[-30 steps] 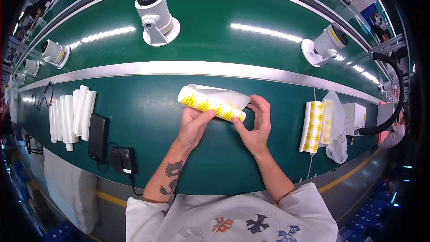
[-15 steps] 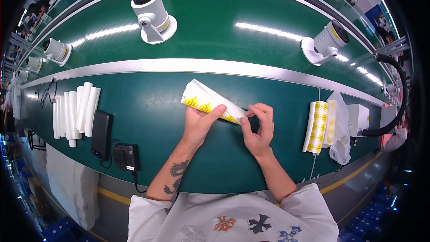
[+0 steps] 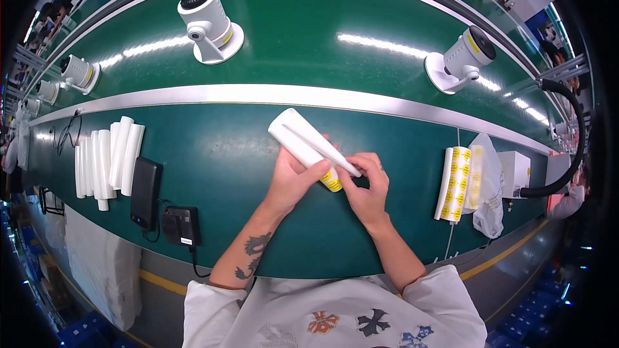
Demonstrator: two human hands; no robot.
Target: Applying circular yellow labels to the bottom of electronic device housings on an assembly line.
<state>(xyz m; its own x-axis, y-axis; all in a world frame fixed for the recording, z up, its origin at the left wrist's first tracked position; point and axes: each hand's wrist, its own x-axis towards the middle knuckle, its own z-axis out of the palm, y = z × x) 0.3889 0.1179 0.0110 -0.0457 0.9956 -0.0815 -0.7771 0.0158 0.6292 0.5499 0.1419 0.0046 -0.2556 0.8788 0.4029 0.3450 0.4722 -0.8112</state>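
A sheet of yellow round stickers (image 3: 298, 140) hangs above the green bench, partly rolled with its white back outward. Its yellow print shows at the lower end. My left hand (image 3: 289, 183) is closed round the roll, thumb across the lower part. My right hand (image 3: 369, 192) pinches the loose white edge on the right between thumb and fingers.
White paper rolls (image 3: 103, 161) lie at the left, beside a black power bank (image 3: 146, 193) and a black boxy device (image 3: 181, 225). Rolled sticker sheets (image 3: 456, 183) and a plastic bag (image 3: 491, 193) lie right. Beyond a metal rail (image 3: 251, 94), white camera-like devices (image 3: 209, 29) stand on a green belt.
The sheet has been turned and rolled further, so its white back now covers most of the yellow print. The white devices on the belt have shifted slightly left.
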